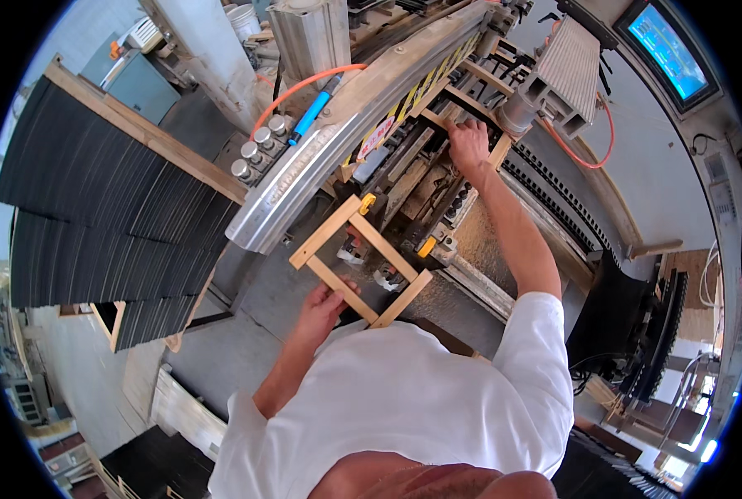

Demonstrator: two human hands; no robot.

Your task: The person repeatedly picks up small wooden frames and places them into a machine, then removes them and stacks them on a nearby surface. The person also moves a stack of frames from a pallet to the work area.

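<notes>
My left hand (322,309) is closed on the near left rail of a light wooden frame (328,231). This four-sided frame is tilted in front of my body, and two of its rails run past the corners. Farther off, my right hand (469,143) reaches into the machine (404,187), fingers curled down at a second wooden frame (499,151) lying in it. The hand's back hides the fingertips and part of that frame's near side. Another wooden rail (487,79) shows just beyond.
Tall stacks of black slats (96,183) stand at the left. A rounded metal beam (304,150) crosses above the machine, carrying a blue pen-like tool (315,110) and an orange hose (300,81). A lit screen (666,51) hangs upper right. Sawdust (483,241) covers the machine bed.
</notes>
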